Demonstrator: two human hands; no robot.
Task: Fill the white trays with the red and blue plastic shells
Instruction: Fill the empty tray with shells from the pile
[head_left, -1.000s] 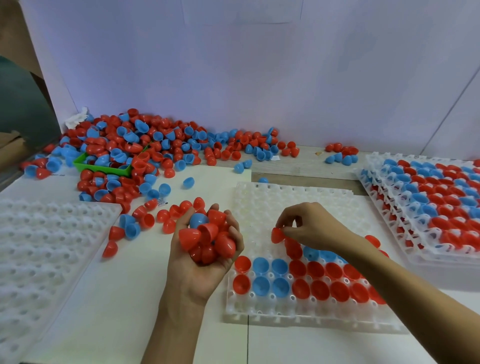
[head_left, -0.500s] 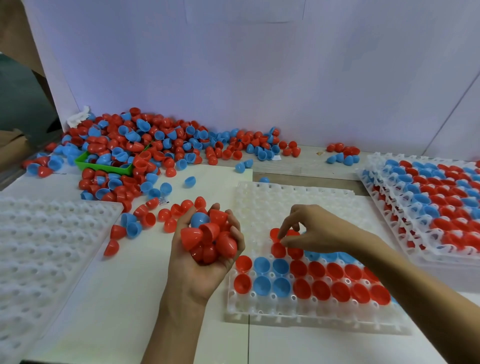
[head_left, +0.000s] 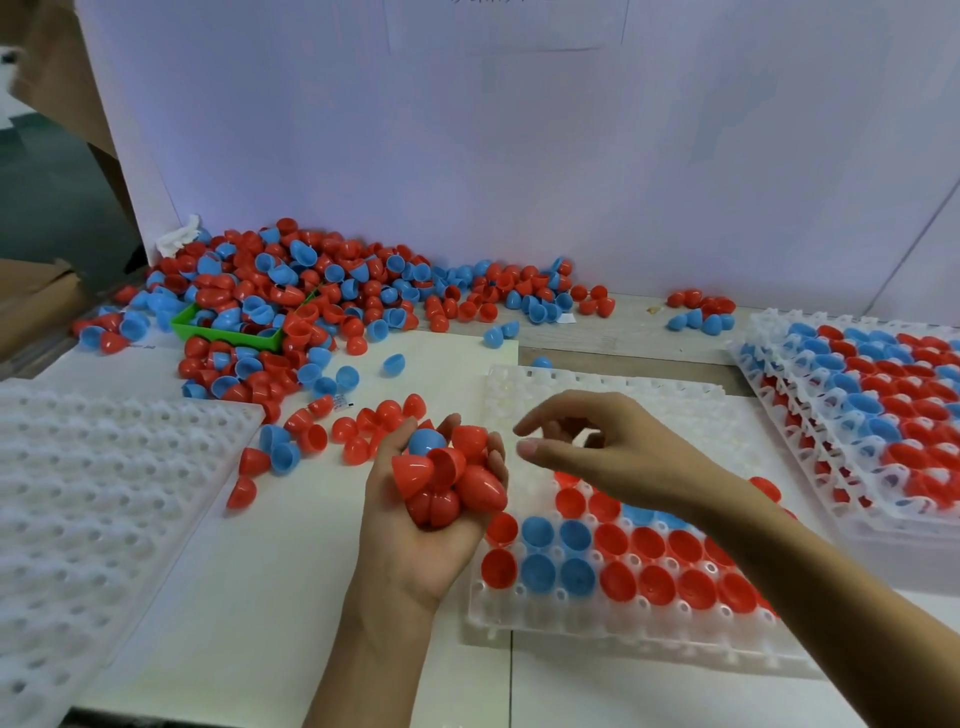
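Observation:
My left hand (head_left: 415, 535) is palm up and grips a handful of shells (head_left: 449, 480), mostly red with one blue, just left of the middle white tray (head_left: 613, 395). That tray's near rows hold red and blue shells (head_left: 613, 561); its far rows are bare. My right hand (head_left: 597, 447) hovers above the tray with fingers loosely spread and nothing in them, fingertips a short way from the handful. A big pile of loose shells (head_left: 311, 306) lies at the back left.
A bare white tray (head_left: 93, 499) lies at the left. Stacked filled trays (head_left: 872, 415) stand at the right. A green box (head_left: 234, 332) sits in the pile. A small shell cluster (head_left: 701, 312) lies by the white back wall. Loose shells (head_left: 322, 436) lie beside my left hand.
My right hand let a red shell into the tray's third row, then lifted and moved left toward the handful, now holding nothing. My left hand has stayed put.

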